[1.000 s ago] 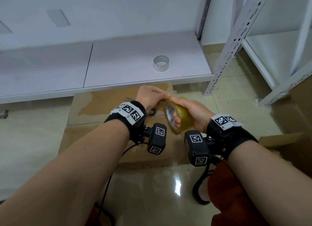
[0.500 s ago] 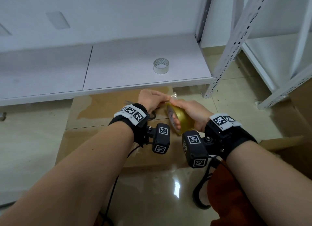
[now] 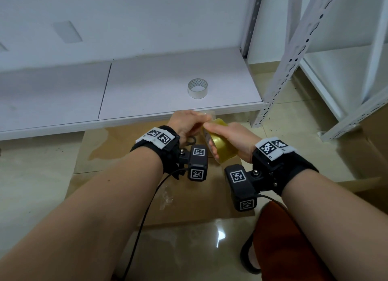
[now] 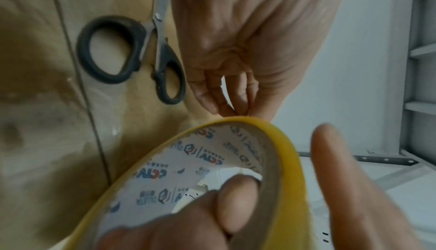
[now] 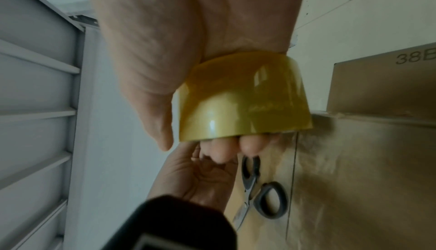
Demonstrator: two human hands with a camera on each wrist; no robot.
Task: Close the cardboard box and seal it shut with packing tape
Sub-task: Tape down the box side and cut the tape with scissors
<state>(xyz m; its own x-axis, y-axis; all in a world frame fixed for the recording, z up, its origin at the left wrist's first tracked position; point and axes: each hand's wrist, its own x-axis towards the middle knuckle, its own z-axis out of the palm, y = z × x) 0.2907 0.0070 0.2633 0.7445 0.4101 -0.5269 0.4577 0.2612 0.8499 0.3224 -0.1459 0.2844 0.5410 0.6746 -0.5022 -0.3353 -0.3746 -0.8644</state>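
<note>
A closed brown cardboard box (image 3: 117,146) lies on the floor under both hands, its centre seam (image 4: 94,142) showing. My right hand (image 3: 212,142) grips a yellow packing tape roll (image 3: 220,148), fingers (image 4: 235,198) through the core and thumb over the outside. The roll (image 5: 243,101) is held on edge above the box. My left hand (image 3: 200,121) touches the roll's top rim and pinches the loose tape end (image 3: 206,113) between thumb and fingertips (image 4: 231,104). The pinch itself is partly hidden behind the roll (image 4: 200,179).
Black-handled scissors (image 4: 132,52) lie on the box below my left hand. A clear tape roll (image 3: 197,88) stands on the low white shelf (image 3: 147,87) beyond the box. White metal rack posts (image 3: 281,70) rise at the right. Another cardboard piece (image 5: 382,86) lies further right.
Both hands and the roll have shifted toward the far edge of the box. A short clear tape end now shows at my left fingertips.
</note>
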